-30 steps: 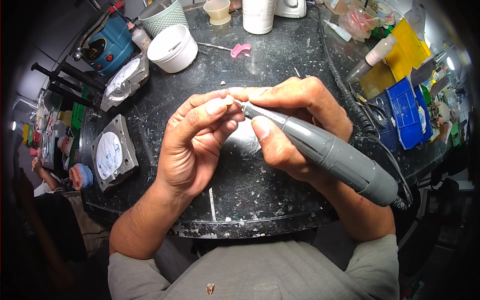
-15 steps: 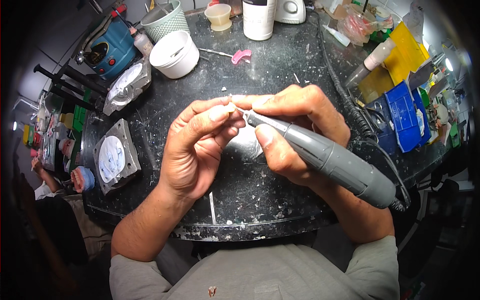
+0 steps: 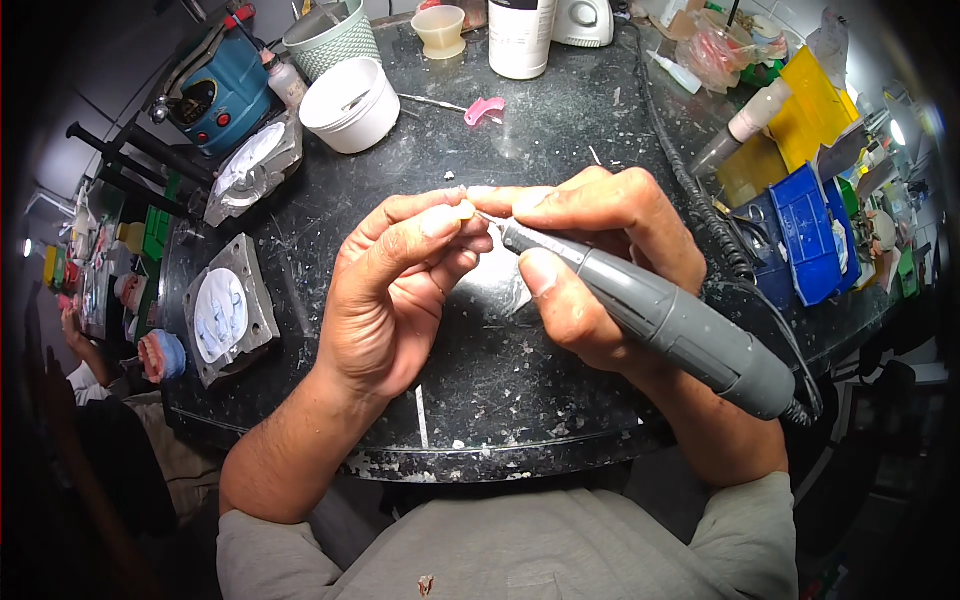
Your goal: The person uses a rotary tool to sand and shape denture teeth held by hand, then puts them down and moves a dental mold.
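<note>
My left fingers (image 3: 440,222) are pinching a tiny yellowish piece (image 3: 467,209). Beside it, my right fingers (image 3: 541,272) are gripping a grey cylindrical handpiece (image 3: 655,308), barely shifting, seemingly working steadily.

Left grip (image 3: 380,300) in a fingertip pinch, right grip (image 3: 642,222) curled close beside it

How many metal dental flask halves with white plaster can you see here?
2: one flask half lies left of the left hand, and another flask half farther back, near the blue machine. Others may be hidden at the picture's dark edges.
</note>
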`<state>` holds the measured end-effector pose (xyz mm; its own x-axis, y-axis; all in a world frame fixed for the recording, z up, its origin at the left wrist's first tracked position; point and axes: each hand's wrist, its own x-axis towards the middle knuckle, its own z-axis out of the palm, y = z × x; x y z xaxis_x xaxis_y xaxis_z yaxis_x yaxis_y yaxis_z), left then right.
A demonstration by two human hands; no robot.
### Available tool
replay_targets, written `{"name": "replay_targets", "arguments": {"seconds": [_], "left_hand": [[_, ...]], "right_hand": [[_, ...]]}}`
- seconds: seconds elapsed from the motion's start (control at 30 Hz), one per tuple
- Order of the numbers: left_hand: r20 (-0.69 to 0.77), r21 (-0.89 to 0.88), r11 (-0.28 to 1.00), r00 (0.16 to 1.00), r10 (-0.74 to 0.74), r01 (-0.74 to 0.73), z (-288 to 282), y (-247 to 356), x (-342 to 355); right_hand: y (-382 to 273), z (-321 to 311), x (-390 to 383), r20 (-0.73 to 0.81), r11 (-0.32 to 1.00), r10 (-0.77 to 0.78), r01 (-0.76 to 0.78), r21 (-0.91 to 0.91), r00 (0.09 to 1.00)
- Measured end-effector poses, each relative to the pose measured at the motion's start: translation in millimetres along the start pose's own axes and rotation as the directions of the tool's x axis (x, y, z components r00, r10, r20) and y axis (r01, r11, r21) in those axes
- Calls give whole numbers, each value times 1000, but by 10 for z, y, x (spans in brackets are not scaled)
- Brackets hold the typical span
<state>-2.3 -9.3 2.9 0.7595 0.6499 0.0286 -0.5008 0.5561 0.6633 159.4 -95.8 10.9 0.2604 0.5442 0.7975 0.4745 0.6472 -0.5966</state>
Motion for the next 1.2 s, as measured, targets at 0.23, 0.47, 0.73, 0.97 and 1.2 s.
{"name": "replay_targets", "arguments": {"seconds": [0.23,0.47,0.73,0.97,1.2], "left_hand": [[-7,10,1000,1000,14,-14,-7,-2,5],[-26,40,999,999,25,-24,-2,-3,-5],[-31,53,998,999,39,-37,26,-13,-3],[-8,34,999,999,37,-37,-4,-20,-1],[-11,25,999,1000,22,-22,21,-2,-6]], "right_hand": [[18,37,-27,-30,998,22,-20,54,999],[10,40,-21,-18,1000,9,-9,9,1000],[-26,-73,4,174,999,-2,11,-50,985],[12,48,-4,-16,1000,-11,11,-11,1000],[39,24,-13,7,999,-32,32,7,999]]}}
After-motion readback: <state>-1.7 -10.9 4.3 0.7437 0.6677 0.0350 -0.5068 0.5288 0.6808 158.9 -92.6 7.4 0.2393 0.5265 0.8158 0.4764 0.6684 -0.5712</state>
